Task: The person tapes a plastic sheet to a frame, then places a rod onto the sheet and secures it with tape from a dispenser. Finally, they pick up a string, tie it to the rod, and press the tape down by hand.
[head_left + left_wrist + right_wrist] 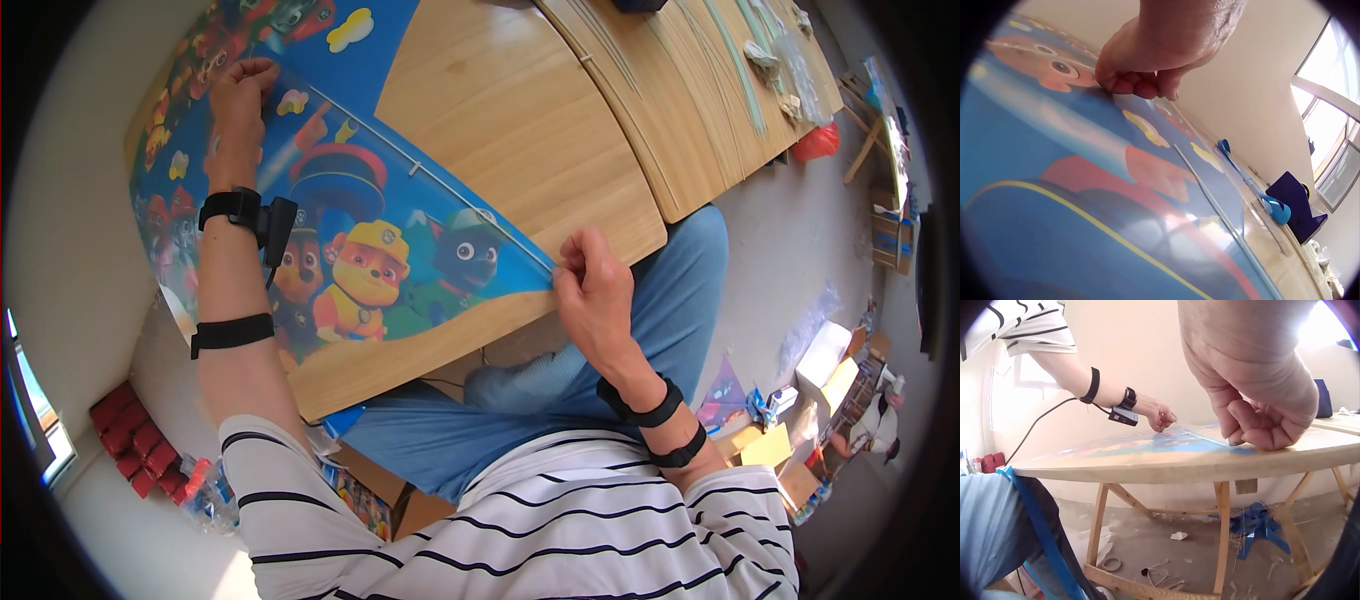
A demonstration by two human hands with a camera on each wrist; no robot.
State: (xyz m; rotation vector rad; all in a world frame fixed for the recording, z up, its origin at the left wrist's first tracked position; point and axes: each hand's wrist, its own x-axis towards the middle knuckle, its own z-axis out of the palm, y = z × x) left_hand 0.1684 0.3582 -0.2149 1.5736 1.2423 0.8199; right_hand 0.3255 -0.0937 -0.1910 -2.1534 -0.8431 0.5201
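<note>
Pinching rod (415,168) end with right hand (597,295)
Curling left hand (238,105) on sheet (400,280) beyond far end; cannot tell if gripping.

Between the left hand (240,103) and the right hand (597,292), the cartoon-dog sheet (330,205) is blue with red, yellow and green, the rod (455,198) whitish; below both, the shirt (560,525) is white with black stripes.

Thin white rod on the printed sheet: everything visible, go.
The rod is thin, pale, plastic-looking and nearly straight, with a short crosspiece partway along. It lies diagonally over the printed sheet. The right hand pinches its near end, hiding the tip; the far end is free, apart from the left hand.
</note>
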